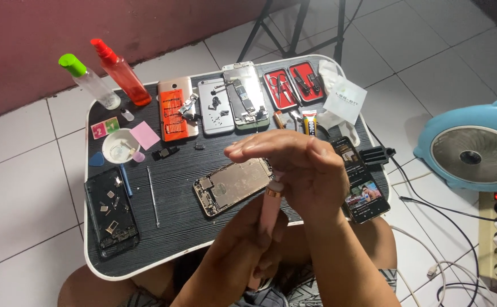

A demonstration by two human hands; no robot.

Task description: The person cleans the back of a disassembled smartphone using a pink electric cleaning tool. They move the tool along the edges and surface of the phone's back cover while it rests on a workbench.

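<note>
A lit phone screen showed colourful pictures at the tray's right edge. A white square packet lay at the far right corner; a small pink-and-green packet lay far left.

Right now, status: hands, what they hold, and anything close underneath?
Left hand gripping pink tube upright. Right hand over its gold-ringed top, fingers flat. Opened phone shell lies on the tray just beyond; lit phone by right wrist.
</note>
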